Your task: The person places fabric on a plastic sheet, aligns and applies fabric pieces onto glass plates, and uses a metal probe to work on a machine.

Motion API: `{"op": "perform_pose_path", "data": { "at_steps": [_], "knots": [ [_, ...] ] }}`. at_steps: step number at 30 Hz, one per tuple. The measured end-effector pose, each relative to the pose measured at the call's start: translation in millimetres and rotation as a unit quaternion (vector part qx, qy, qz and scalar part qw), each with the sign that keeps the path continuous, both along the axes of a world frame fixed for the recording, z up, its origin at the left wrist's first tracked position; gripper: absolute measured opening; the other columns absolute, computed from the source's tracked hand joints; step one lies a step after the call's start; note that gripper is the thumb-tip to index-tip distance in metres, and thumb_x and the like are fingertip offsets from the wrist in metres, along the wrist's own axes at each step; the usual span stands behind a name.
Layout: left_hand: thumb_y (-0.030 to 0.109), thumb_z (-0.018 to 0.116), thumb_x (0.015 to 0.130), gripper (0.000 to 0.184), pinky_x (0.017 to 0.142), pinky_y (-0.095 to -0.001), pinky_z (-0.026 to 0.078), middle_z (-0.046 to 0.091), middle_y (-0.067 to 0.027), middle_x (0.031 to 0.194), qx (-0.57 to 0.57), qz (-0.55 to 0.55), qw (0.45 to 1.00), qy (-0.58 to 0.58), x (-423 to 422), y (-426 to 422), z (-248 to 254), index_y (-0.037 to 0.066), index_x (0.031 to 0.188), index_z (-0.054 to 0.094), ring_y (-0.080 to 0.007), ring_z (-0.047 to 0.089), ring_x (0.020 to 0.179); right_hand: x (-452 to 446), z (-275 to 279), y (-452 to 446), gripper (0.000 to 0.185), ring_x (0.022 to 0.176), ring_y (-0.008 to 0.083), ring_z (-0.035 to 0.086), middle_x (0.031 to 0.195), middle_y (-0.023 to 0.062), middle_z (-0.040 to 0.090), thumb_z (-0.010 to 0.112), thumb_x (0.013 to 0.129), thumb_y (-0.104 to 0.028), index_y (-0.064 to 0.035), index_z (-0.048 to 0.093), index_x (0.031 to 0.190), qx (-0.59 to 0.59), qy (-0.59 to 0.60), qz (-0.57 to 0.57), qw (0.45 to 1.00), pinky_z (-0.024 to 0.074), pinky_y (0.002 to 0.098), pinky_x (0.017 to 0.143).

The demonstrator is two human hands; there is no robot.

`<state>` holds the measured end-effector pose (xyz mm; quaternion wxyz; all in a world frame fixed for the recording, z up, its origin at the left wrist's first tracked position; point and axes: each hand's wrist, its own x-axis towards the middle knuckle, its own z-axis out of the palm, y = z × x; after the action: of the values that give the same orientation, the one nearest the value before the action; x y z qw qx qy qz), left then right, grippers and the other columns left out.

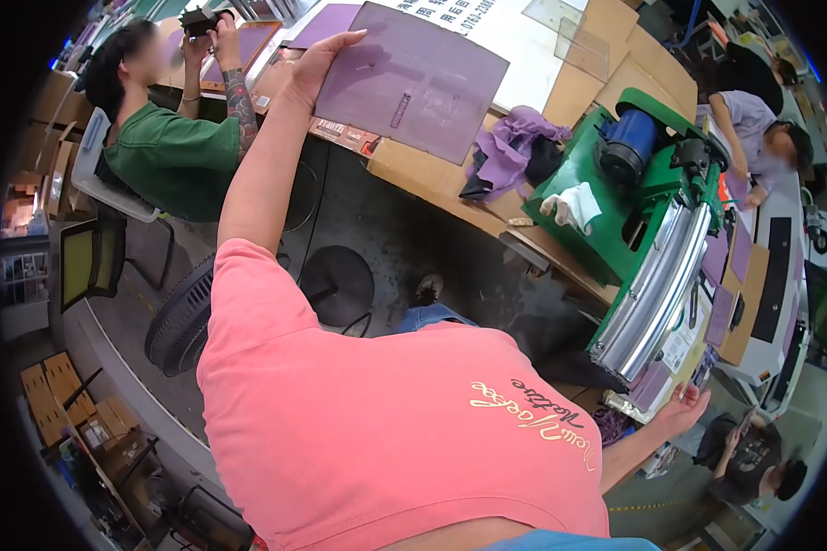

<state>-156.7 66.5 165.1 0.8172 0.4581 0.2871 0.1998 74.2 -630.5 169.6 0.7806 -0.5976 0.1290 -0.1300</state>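
My left hand (326, 66) grips the upper left edge of a flat purple sheet (412, 83), held up over the workbench. The sheet carries a small dark printed strip and faint writing. At the lower right, my right hand (682, 410) has its fingers apart and holds nothing visible. It is beside the near end of a green machine (574, 234) with long shiny metal rollers (657, 285). Another purple piece (651, 384) lies close to that hand.
Purple cloth (515, 151) and a white glove (574, 207) lie near the blue motor (629, 142). A person in green (175, 147) sits at the left with a dark object. Other people are at the right. A black fan (179, 317) stands on the floor.
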Motion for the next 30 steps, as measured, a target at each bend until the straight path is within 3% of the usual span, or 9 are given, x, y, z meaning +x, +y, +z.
{"op": "perform_pose_path", "data": {
  "at_steps": [4, 6, 7, 12, 14, 16, 19, 21, 30],
  "knots": [
    [0.028, 0.059, 0.083, 0.034, 0.058, -0.0250, 0.049, 0.067, -0.0091, 0.084, 0.008, 0.002, 0.997, 0.077, 4.1, 18.0, -8.0, -0.001, 0.100, 0.061, -0.0155, 0.062, 0.062, -4.2, 4.0, 8.1, 0.020, 0.077, 0.0158, 0.053, 0.079, 0.0046, 0.056, 0.059, 0.088, -0.024, -0.0039, 0.057, 0.088, -0.013, 0.000, 0.004, 1.000, 0.0443, 0.0268, 0.075],
    [0.026, 0.061, 0.081, 0.031, 0.060, -0.0264, 0.049, 0.065, -0.0087, 0.082, 0.065, 0.042, 0.991, 0.107, 10.4, 13.4, -3.4, 0.000, 0.096, 0.062, -0.0160, 0.060, 0.064, -3.9, -3.1, 0.1, 0.031, 0.086, 0.0176, 0.052, 0.088, 0.0080, 0.054, 0.051, 0.091, -0.016, -0.0023, 0.050, 0.119, -0.020, -0.016, 0.007, 1.000, 0.0438, 0.0304, 0.083],
    [0.026, 0.061, 0.081, 0.031, 0.060, -0.0264, 0.049, 0.065, -0.0087, 0.082, 0.073, 0.046, 0.991, 0.102, 14.5, 26.6, -13.4, 0.000, 0.096, 0.062, -0.0160, 0.060, 0.064, -8.1, -0.9, 13.7, 0.031, 0.086, 0.0176, 0.052, 0.088, 0.0080, 0.054, 0.051, 0.091, -0.016, -0.0023, 0.050, 0.119, -0.010, -0.020, 0.010, 1.000, 0.0438, 0.0304, 0.083],
    [0.020, 0.059, 0.082, 0.046, 0.066, -0.0250, 0.042, 0.056, -0.0038, 0.076, 0.257, 0.111, 0.946, 0.161, 53.1, 47.8, -32.8, 0.000, 0.123, 0.048, -0.0134, 0.052, 0.068, -58.4, 36.6, 74.3, 0.033, 0.088, 0.0174, 0.050, 0.090, 0.0081, 0.053, 0.049, 0.091, -0.015, -0.0037, 0.048, 0.122, -0.087, -0.091, 0.054, 0.991, 0.0423, 0.0294, 0.084],
    [0.014, 0.059, 0.081, 0.049, 0.064, -0.0265, 0.040, 0.052, -0.0039, 0.070, 0.474, 0.131, 0.851, 0.185, 71.5, 59.7, -42.0, 0.001, 0.126, 0.045, -0.0147, 0.048, 0.063, -36.2, 15.6, 24.3, 0.033, 0.085, 0.0159, 0.050, 0.090, 0.0057, 0.053, 0.050, 0.092, -0.017, -0.0048, 0.049, 0.122, -0.083, -0.043, 0.010, 0.996, 0.0412, 0.0279, 0.081],
    [0.008, 0.059, 0.077, 0.051, 0.067, -0.0283, 0.042, 0.053, -0.0060, 0.070, 0.704, 0.158, 0.683, 0.115, 87.7, 68.5, -57.5, 0.002, 0.126, 0.046, -0.0169, 0.049, 0.063, -23.1, -5.4, -5.1, 0.033, 0.083, 0.0143, 0.050, 0.090, 0.0034, 0.053, 0.050, 0.092, -0.019, -0.0059, 0.049, 0.123, -0.076, 0.009, -0.036, 0.996, 0.0400, 0.0264, 0.078],
    [0.006, 0.058, 0.077, 0.058, 0.090, -0.0362, 0.038, 0.059, -0.0077, 0.085, 0.822, 0.042, 0.554, 0.123, 92.6, 79.6, -103.7, 0.011, 0.133, 0.042, -0.0247, 0.053, 0.089, -29.4, -5.0, -3.5, 0.032, 0.082, 0.0138, 0.051, 0.089, 0.0039, 0.053, 0.050, 0.092, -0.016, -0.0060, 0.049, 0.123, -0.075, -0.005, -0.029, 0.997, 0.0417, 0.0267, 0.078],
    [0.011, 0.057, 0.080, 0.063, 0.103, -0.0423, 0.027, 0.058, -0.0098, 0.101, 0.871, -0.079, 0.413, 0.254, 82.9, 83.1, -151.4, 0.015, 0.138, 0.034, -0.0292, 0.046, 0.112, -38.9, -1.8, -0.8, 0.033, 0.083, 0.0141, 0.051, 0.089, 0.0042, 0.054, 0.049, 0.092, -0.014, -0.0056, 0.048, 0.123, -0.079, -0.008, -0.041, 0.996, 0.0419, 0.0270, 0.079],
    [0.018, 0.055, 0.079, 0.064, 0.106, -0.0488, 0.019, 0.051, -0.0116, 0.120, 0.787, -0.019, 0.500, 0.362, 65.2, 39.1, -213.7, 0.014, 0.138, 0.032, -0.0316, 0.038, 0.123, -49.3, -7.3, -9.4, 0.033, 0.082, 0.0146, 0.053, 0.090, 0.0064, 0.055, 0.048, 0.091, -0.008, -0.0037, 0.046, 0.123, -0.085, 0.020, -0.056, 0.995, 0.0439, 0.0282, 0.079]
  ]
}}
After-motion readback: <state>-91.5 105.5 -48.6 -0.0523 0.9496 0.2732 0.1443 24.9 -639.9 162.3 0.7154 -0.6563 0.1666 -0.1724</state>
